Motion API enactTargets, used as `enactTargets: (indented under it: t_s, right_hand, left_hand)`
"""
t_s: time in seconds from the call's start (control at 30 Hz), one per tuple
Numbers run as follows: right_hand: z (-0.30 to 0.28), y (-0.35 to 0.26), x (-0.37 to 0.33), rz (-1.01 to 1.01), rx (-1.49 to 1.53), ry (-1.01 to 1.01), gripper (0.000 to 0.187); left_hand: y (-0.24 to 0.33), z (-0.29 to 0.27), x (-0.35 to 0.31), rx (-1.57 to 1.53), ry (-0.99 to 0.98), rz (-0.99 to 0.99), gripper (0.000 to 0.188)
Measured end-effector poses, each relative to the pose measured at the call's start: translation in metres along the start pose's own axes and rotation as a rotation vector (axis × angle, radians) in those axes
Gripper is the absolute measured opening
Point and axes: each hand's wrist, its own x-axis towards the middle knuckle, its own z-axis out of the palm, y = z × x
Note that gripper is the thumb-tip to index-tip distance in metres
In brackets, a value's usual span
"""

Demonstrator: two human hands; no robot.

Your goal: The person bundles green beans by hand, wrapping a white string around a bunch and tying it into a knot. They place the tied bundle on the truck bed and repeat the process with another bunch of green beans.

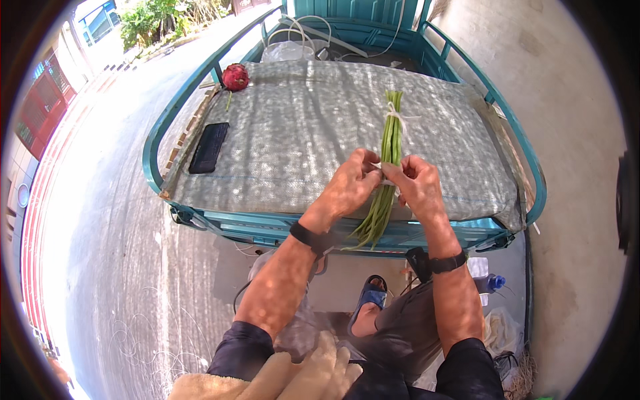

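Note:
A bundle of long green beans [391,141] lies lengthwise on a grey woven sheet [287,133], its loose ends hanging past the sheet's near edge. A white string [397,117] is knotted around the far part of the bundle. My left hand [353,181] and my right hand [420,187] meet over the bundle's middle, fingertips pinched close together. Between them shows a second bit of white string [386,182] across the beans. The fingers partly hide this string, and its ends cannot be made out.
The sheet covers the bed of a teal cart with side rails [513,127]. A black phone [209,148] lies at the left, and a red dragon fruit [235,77] sits at the far left corner. Beyond the sheet are a clear plastic bag [288,51] and pale tubing.

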Motion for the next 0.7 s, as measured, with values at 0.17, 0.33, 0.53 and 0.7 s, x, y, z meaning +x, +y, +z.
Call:
enactTargets:
  t_s: [0.17, 0.33, 0.53, 0.7]
  right_hand:
    - [-0.002, -0.019, -0.002, -0.207, 0.285, -0.010, 0.030]
    - [0.003, -0.027, -0.004, -0.251, 0.467, -0.027, 0.024]
    - [0.004, -0.031, -0.005, -0.260, 0.421, -0.031, 0.024]
    - [0.004, -0.033, -0.005, -0.322, 0.566, -0.019, 0.036]
  left_hand:
    - [0.036, -0.001, -0.012, -0.314, -0.173, -0.047, 0.047]
    - [0.041, 0.007, -0.019, -0.198, -0.086, 0.240, 0.040]
    - [0.045, 0.017, -0.025, -0.150, 0.033, 0.197, 0.040]
    - [0.058, -0.001, -0.033, -0.119, 0.157, 0.110, 0.044]
